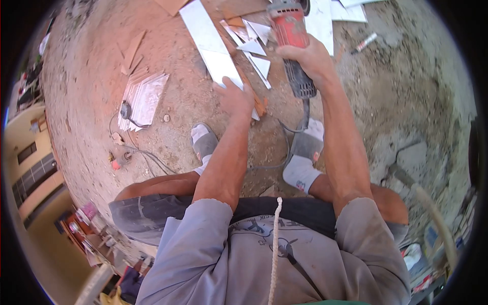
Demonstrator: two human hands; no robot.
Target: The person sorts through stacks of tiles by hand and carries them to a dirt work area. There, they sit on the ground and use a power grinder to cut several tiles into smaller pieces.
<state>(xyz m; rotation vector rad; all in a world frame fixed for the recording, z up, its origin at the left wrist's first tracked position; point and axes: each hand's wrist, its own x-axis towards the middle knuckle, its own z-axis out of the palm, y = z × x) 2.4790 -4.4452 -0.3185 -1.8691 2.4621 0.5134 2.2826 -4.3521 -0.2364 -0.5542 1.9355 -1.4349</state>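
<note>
My right hand (311, 57) is closed around the body of a red and black angle grinder (288, 31), whose head reaches the top edge of the view. A grey cord (305, 109) hangs from its rear end. My left hand (236, 97) grips the near part of a long white tile strip (207, 36) lying on the ground, with fingers across its width; the fingertips are partly hidden. Between the strip and the grinder lie several white triangular tile offcuts (252, 47). The grinder's disc cannot be made out.
A stack of tiles (147, 96) stands on the dirt at left, with a cord plug (125, 109) on it. A marker (364, 43) lies at upper right, near larger white tiles (319, 23). My feet in sandals (205, 140) flank the cord. A pole (432, 208) is at right.
</note>
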